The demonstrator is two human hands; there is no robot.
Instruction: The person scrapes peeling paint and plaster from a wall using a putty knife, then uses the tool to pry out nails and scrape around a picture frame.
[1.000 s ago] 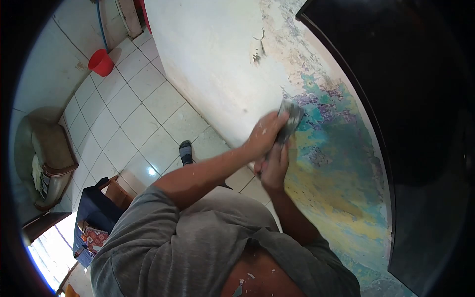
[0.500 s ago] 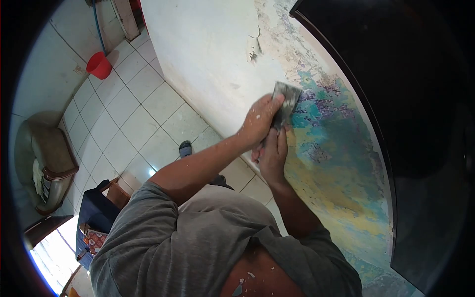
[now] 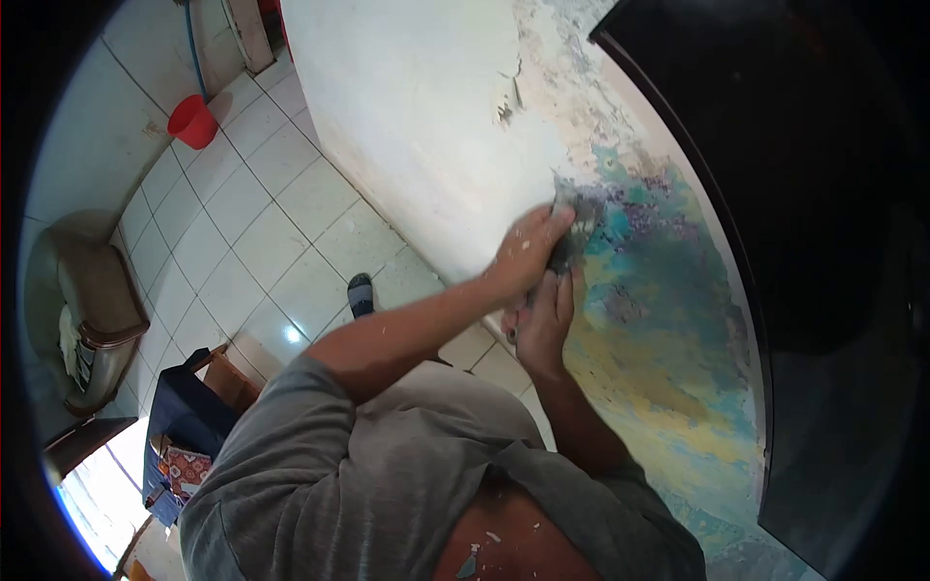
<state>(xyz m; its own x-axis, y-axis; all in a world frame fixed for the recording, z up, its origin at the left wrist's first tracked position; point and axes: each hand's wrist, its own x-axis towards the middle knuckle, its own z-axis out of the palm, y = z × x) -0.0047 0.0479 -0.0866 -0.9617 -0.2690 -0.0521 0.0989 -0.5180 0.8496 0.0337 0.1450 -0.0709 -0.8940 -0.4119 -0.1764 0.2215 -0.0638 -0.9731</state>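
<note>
A wide grey-bladed scraper [image 3: 579, 230] lies against the wall, its blade over the border between white paint and the exposed blue-green and purple patch [image 3: 644, 261]. My left hand [image 3: 528, 254] is closed on the blade's near side, thumb lying along the metal. Just below, my right hand [image 3: 544, 324] grips the scraper's lower end, fingers stretched up along the back of the blade. The handle is mostly hidden in that palm. Pale flecks stick to my left hand and forearm.
A dark flat panel [image 3: 814, 242] borders the wall on the right. Flaking paint [image 3: 509, 97] shows higher up. On the tiled floor [image 3: 281, 223] are a red bucket [image 3: 193, 122], a brown armchair [image 3: 102, 290] and a chair draped in dark cloth [image 3: 189, 412].
Both hands and the scraper have shifted slightly down and to the right in view. The wall and panel have shifted a little too, as the camera moved. The grip looks the same.
</note>
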